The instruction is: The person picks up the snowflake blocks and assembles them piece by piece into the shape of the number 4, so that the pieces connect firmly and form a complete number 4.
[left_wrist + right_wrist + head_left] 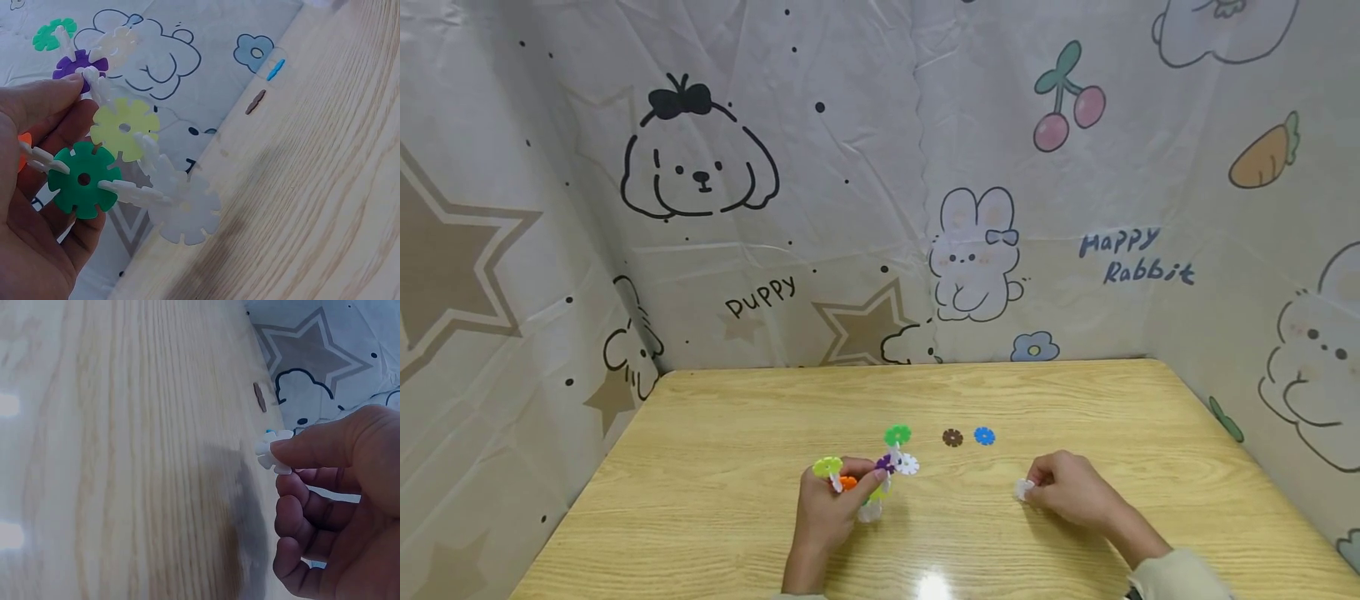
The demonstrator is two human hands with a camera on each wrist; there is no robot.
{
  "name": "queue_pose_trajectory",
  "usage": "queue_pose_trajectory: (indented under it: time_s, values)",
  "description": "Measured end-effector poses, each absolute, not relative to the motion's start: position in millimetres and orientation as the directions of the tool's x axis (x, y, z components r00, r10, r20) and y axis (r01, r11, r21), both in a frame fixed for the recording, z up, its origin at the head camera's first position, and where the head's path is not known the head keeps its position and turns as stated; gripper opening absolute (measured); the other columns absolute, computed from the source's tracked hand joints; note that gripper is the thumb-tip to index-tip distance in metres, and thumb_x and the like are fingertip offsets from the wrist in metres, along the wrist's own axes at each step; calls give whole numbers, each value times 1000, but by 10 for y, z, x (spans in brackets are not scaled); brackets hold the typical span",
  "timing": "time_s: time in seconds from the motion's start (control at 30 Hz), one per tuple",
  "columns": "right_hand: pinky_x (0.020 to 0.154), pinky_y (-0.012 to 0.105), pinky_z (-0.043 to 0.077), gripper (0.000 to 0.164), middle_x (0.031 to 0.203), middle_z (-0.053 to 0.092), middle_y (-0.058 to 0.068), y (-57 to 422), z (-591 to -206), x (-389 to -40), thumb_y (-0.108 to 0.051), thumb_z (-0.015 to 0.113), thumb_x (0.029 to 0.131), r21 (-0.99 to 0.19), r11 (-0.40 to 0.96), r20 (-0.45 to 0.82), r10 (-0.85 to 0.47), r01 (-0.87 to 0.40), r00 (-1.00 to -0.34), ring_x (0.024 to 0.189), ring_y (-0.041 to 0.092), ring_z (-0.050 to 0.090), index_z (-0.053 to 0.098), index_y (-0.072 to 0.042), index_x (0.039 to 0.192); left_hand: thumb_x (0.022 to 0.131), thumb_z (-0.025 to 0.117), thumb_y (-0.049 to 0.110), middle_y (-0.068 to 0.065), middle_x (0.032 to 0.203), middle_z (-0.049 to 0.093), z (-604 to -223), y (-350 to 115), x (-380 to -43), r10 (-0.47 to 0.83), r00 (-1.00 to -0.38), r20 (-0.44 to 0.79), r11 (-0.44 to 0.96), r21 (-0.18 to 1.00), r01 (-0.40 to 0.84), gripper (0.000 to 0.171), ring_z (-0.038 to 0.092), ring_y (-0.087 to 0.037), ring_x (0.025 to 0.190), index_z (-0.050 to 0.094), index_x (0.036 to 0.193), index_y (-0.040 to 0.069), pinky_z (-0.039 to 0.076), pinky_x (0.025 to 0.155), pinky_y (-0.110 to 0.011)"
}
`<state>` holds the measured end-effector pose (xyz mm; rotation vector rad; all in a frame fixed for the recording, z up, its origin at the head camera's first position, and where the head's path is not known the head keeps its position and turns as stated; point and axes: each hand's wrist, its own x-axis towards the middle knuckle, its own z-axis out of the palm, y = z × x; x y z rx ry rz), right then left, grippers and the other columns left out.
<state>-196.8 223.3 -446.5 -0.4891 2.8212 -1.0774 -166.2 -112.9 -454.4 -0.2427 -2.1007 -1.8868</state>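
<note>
A chain of notched plastic snowflake discs, in green [84, 179], purple, yellow-green, orange and white, is held up by my left hand [829, 508]. Its thumb and fingers pinch the chain near the purple disc [80, 70]. White discs link the coloured ones, and a translucent white disc [185, 209] hangs at the near end. Away to the right, my right hand [1070, 490] pinches one loose white snowflake disc [274, 452] between thumb and forefinger, just above the table. The palm hides part of the orange disc in the left wrist view.
On the wooden table [715, 433] a brown disc [952, 437] and a blue disc [985, 436] lie flat, side by side, beyond the hands. A printed cloth [850, 208] hangs behind the table's back edge and along both sides.
</note>
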Motion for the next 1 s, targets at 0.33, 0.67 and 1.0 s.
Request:
queue_pose_trajectory:
  time_s: [0.33,0.67,1.0]
  values:
    - [57,26,40,10,70,57,-5,2004,-4343,-1969,-10,73,87,-699,656,47,-355,-285,-934,65,14,48,67,-11,79,81,83,7,-3,84,75,-4545,-1115,-1661,-68,-943,326,96,943,319,8,68,-17,82,77,85,4,54,74,-25]
    - [56,26,43,10,72,59,-6,1777,-4234,-1992,-15,72,91,-729,594,93,-407,-340,-909,65,12,50,70,-12,82,81,83,8,-2,83,75,-4566,-1104,-1656,-58,-940,336,118,937,328,7,68,-16,80,77,85,5,53,72,-25]
    - [57,26,44,9,74,59,-6,1549,-4119,-1999,-15,72,92,-745,545,126,-450,-384,-884,67,13,51,70,-10,85,81,83,8,-2,83,74,-4565,-1059,-1653,-53,-946,321,115,943,313,8,68,-15,80,77,85,5,54,72,-25]
